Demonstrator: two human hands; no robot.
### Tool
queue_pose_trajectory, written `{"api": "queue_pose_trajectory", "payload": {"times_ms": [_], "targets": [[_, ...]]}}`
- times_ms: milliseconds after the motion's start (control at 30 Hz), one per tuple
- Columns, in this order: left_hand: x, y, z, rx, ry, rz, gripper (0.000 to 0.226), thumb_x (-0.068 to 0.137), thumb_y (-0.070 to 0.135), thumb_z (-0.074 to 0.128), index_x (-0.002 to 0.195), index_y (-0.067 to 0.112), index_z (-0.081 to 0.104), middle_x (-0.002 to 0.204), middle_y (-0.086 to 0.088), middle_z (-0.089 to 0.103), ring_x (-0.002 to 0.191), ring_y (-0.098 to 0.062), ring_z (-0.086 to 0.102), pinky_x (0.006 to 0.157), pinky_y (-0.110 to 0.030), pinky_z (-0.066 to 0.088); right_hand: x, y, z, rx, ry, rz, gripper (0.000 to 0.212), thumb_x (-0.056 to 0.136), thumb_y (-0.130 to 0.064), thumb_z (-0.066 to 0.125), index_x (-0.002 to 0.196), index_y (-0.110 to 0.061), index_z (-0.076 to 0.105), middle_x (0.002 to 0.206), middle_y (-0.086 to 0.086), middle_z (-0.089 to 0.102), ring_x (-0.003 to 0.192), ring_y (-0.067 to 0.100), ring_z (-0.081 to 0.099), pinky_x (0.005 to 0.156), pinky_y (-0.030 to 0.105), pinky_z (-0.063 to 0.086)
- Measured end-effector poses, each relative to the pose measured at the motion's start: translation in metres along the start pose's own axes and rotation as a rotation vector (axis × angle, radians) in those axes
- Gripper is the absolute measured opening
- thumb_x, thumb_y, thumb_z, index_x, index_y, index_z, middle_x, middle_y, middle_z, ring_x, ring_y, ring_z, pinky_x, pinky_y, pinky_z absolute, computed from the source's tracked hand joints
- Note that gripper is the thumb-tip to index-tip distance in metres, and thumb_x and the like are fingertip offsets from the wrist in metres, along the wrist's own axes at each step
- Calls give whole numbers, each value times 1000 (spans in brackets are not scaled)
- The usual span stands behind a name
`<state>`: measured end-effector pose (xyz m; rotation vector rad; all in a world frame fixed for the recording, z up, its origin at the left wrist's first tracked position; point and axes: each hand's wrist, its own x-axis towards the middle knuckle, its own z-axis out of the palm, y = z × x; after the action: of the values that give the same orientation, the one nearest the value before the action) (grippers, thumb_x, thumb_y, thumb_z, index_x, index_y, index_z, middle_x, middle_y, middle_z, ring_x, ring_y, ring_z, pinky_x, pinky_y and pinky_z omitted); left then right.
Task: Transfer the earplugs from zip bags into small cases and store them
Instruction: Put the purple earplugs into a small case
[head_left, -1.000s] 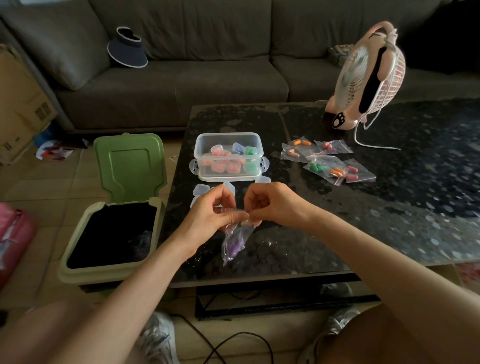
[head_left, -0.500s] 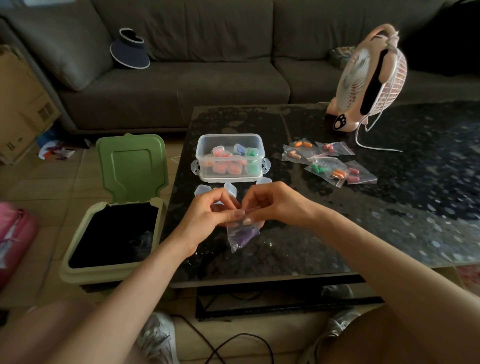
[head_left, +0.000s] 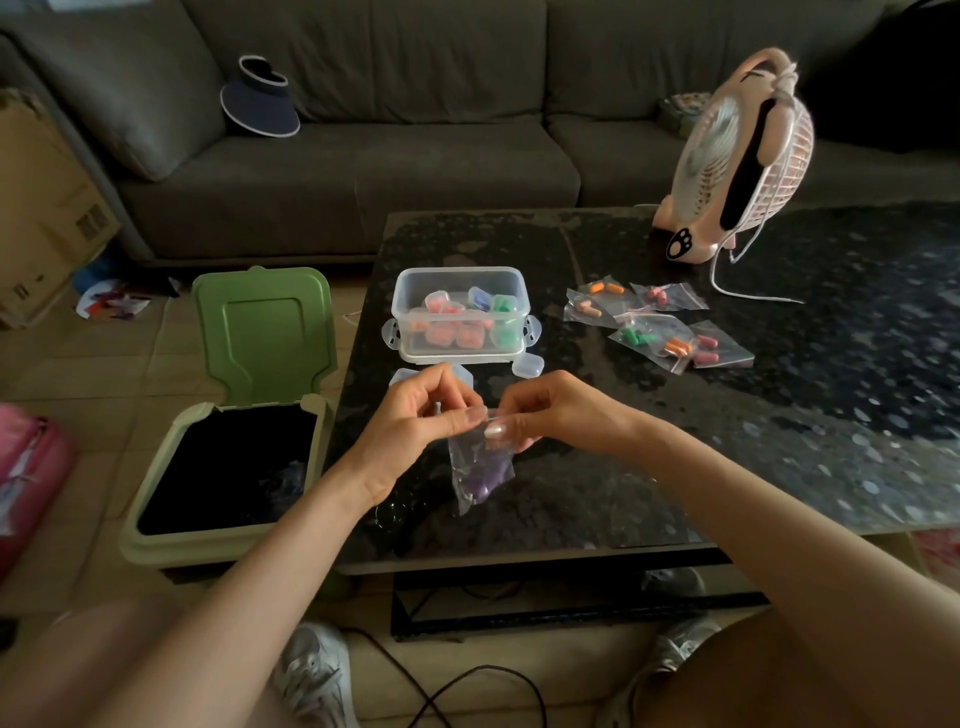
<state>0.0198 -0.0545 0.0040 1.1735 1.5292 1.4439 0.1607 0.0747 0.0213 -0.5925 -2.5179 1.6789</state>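
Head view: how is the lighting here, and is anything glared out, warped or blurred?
Head view: dim overall, with the sofa and the bin interior nearly black. Pale glare washes the table at near right. Wide-angle bowing leans the fan towards the edge. The zip bag, pinched by the left hand and right hand, is sharp enough to show purple earplugs.
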Motion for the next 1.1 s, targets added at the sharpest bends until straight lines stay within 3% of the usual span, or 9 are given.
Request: {"api": "queue_pose_trajectory", "payload": {"times_ms": [200, 333, 433, 500, 633, 733, 833, 1000, 1100], "targets": [[0, 0, 0, -30, 89, 35, 25, 74, 21, 63, 60, 12, 44, 74, -9, 50, 70, -5, 51, 68, -8, 43, 3, 10, 2, 155, -108, 41, 12, 86, -9, 65, 93, -10, 56, 89, 7, 68, 83, 17, 67, 85, 36, 55], [3, -7, -5, -11, 196, 21, 33, 84, 10, 63, 56, 13, 46, 63, 10, 58, 69, 0, 55, 73, -17, 42, 1, 14, 4, 120, -188, 70, 23, 83, 5, 64, 103, -2, 55, 88, 14, 68, 75, 20, 68, 76, 31, 58], [4, -12, -8, 25, 243, -19, 28, 87, 7, 60, 61, 4, 52, 71, 8, 67, 79, 1, 62, 76, -21, 40, 1, 17, 3, 103, -131, 83, 24, 80, 8, 66, 102, 0, 59, 81, 14, 68, 71, 21, 67, 70, 30, 57], [5, -16, -10, 36, 282, -40, 27, 87, 9, 61, 65, -3, 53, 67, 9, 66, 68, 3, 58, 72, -21, 38, 2, 19, 0, 118, -83, 98, 22, 80, 9, 65, 98, -2, 60, 77, 14, 68, 67, 20, 67, 65, 28, 56], [4, -25, -12, 27, 355, -167, 29, 87, 21, 64, 62, 9, 55, 65, 4, 65, 53, -4, 41, 57, -18, 35, 3, 23, -4, 183, 33, 135, 21, 79, 12, 65, 90, -3, 55, 71, 15, 67, 58, 19, 66, 58, 27, 56], [4, -31, -13, -8, 314, -280, 22, 88, 25, 63, 78, 5, 61, 67, 4, 67, 53, -8, 46, 46, -15, 35, 2, 23, -8, 179, 39, 167, 14, 80, 9, 65, 87, -2, 63, 71, 12, 67, 59, 15, 65, 59, 24, 55], [3, -32, -10, 27, 275, -391, 22, 90, 25, 61, 89, 3, 64, 73, 1, 66, 55, -7, 56, 49, -16, 42, 2, 23, -14, 192, 42, 177, 12, 81, 7, 65, 89, 0, 70, 78, 14, 68, 64, 14, 65, 63, 22, 55], [1, -35, -2, 2, 258, -471, 20, 93, 25, 57, 85, 7, 61, 72, -2, 65, 48, -5, 61, 43, -14, 44, 1, 20, -22, 385, 91, 130, 24, 80, 18, 56, 94, 3, 69, 81, 8, 73, 72, 17, 69, 70, 24, 58], [2, -35, 2, -65, 249, -506, 19, 95, 25, 55, 87, 8, 59, 70, -4, 63, 47, -7, 63, 42, -16, 46, 0, 19, -20, 318, 114, 69, 32, 75, 22, 59, 95, -1, 69, 83, 9, 73, 74, 15, 70, 72, 21, 56]]}}
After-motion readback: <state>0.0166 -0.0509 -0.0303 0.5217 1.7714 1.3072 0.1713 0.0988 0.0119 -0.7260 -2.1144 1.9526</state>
